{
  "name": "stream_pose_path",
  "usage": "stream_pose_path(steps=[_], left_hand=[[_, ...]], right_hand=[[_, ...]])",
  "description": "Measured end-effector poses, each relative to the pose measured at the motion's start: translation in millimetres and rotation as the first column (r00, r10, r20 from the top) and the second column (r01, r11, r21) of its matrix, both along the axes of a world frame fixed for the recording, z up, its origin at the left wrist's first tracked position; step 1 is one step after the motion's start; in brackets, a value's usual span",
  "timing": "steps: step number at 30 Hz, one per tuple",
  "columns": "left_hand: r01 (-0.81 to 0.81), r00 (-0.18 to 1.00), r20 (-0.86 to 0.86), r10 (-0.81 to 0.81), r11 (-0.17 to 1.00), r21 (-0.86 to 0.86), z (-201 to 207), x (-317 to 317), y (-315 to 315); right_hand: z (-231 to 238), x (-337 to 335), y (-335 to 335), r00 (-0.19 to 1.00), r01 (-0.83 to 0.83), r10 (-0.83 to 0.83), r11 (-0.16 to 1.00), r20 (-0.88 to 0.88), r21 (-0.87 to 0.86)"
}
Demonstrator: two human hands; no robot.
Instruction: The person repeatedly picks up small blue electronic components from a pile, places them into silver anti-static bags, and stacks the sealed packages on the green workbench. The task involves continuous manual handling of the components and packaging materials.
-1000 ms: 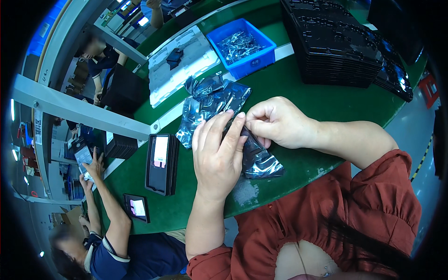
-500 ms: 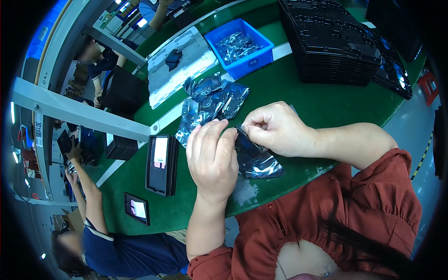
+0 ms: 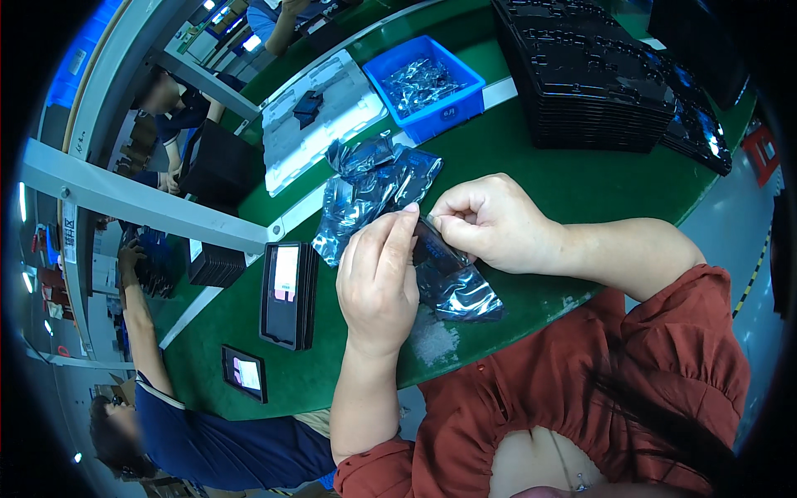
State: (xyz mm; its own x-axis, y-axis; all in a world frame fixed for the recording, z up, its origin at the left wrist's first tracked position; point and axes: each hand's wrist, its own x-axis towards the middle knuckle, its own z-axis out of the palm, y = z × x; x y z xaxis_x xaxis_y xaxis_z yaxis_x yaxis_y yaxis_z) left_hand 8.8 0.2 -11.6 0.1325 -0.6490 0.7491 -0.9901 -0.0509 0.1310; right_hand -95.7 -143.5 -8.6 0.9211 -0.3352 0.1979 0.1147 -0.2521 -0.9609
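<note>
One bare left hand [image 3: 378, 270], fingers close together, has just edged up at centre frame, perhaps steadying the dark, shiny plastic bag [image 3: 465, 292] beside it; its grip is unclear. Rightward, the bare right hand [image 3: 490, 224] pinches the bag's upper end, fingers obscuring that spot.

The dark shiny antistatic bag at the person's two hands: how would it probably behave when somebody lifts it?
The antistatic bag would likely flop at its lower end, where the film looks thin and creased. It may also slip somewhat, since its surface is glossy.
</note>
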Motion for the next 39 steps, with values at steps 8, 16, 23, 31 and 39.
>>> stream_pose_path(steps=[8,16,23,31,39], left_hand=[[0.091,0.898,-0.431,-0.083,0.996,-0.002,-6,1,4],[0.084,0.914,-0.394,-0.101,0.995,-0.059,-8,-6,8],[0.307,0.665,-0.596,-0.45,0.892,-0.33,-5,-22,13],[0.161,0.837,-0.494,-0.235,0.969,-0.188,-10,9,12],[0.227,0.856,-0.438,-0.275,0.961,-0.161,-7,5,7]], right_hand=[[2,-2,0,0.996,-0.025,0.037,0.988,0.076,-0.151],[3,2,-12,0.982,-0.186,0.187,0.951,-0.022,-0.245],[-27,20,-28,0.934,-0.186,0.207,0.977,-0.29,0.1],[8,2,-17,0.873,-0.438,0.483,0.837,-0.065,0.328],[-1,2,-11,0.893,-0.422,0.449,0.817,0.025,0.392]])
